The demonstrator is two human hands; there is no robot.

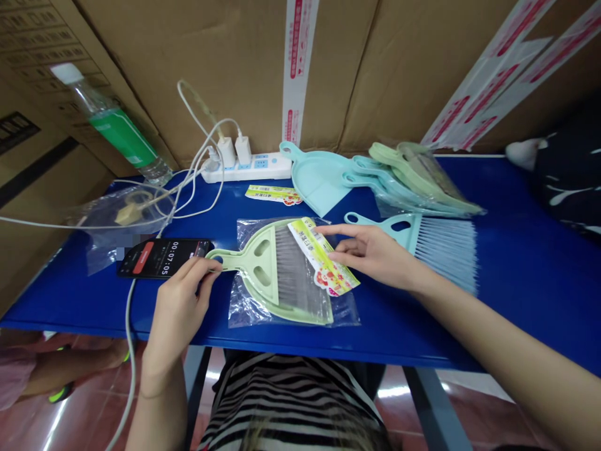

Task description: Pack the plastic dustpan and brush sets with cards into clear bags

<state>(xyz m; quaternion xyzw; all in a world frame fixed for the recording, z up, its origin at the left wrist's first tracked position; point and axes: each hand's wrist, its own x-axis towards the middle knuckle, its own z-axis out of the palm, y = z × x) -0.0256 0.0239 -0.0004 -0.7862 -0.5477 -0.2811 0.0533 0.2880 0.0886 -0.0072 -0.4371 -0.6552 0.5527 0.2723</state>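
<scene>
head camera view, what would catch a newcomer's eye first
Probably the pale green brush-and-dustpan set at front centre, left hand at its handle, right hand at the colourful card over it. Next, the loose light blue dustpan behind and the green-labelled bottle at back left.

Pale green on brush back [270, 262]; grey on bristles [297, 270]; yellow-green (with red flowers) on card [321, 258]; blue on desk [521, 282].
</scene>
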